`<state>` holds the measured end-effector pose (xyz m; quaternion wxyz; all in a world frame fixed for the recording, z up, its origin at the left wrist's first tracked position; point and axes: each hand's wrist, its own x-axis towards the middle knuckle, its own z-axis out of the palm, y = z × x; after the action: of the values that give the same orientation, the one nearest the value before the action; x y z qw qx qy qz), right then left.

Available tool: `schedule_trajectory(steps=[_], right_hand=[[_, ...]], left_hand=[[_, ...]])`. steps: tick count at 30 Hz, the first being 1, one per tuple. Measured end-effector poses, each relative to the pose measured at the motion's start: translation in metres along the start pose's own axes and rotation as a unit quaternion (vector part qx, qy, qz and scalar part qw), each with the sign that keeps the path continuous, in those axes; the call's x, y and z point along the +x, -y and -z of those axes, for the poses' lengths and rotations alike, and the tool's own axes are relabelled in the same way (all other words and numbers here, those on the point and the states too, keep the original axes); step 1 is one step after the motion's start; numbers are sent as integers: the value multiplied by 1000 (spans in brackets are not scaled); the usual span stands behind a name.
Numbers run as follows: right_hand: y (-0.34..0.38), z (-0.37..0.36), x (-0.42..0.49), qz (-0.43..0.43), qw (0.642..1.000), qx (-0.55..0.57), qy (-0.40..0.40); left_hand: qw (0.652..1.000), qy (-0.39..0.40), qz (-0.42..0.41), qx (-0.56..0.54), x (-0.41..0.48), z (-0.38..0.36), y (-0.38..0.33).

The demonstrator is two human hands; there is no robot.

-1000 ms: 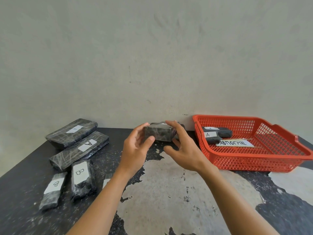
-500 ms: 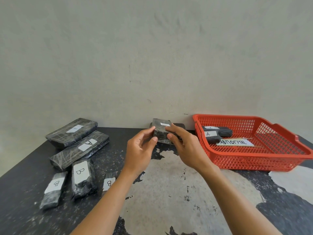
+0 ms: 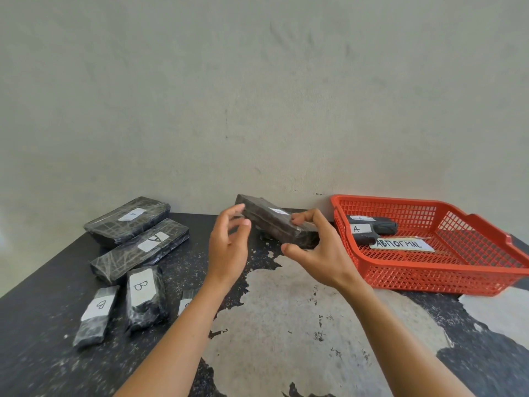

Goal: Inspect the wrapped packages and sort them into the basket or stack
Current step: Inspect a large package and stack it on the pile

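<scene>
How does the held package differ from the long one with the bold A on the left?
The held package is gripped tilted in the right hand; the bold-A package lies flat on the table. The held package's label is small and unreadable; the bold-A package's label is larger and clear. Both are long, dark and plastic-wrapped.
</scene>
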<state>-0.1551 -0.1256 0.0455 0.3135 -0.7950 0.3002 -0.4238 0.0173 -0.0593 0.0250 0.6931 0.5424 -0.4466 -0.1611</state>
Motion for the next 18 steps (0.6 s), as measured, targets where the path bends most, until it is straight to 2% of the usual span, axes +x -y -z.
schedule_trajectory(steps=[3,6,13,18], right_hand=[[-2,6,-2,19,997,41,57],[-5,8,-3,33,992,73,95],[-10,-1,-1,-3,994,-2,113],[-18,-8,1,1,998,-29,61]], left_hand=[[997,-31,57,34,8,13,8],[993,1,92,-71,14,23,11],[991,-44,69,-101,11,24,13],[993,-42,29,-106,6,13,9]])
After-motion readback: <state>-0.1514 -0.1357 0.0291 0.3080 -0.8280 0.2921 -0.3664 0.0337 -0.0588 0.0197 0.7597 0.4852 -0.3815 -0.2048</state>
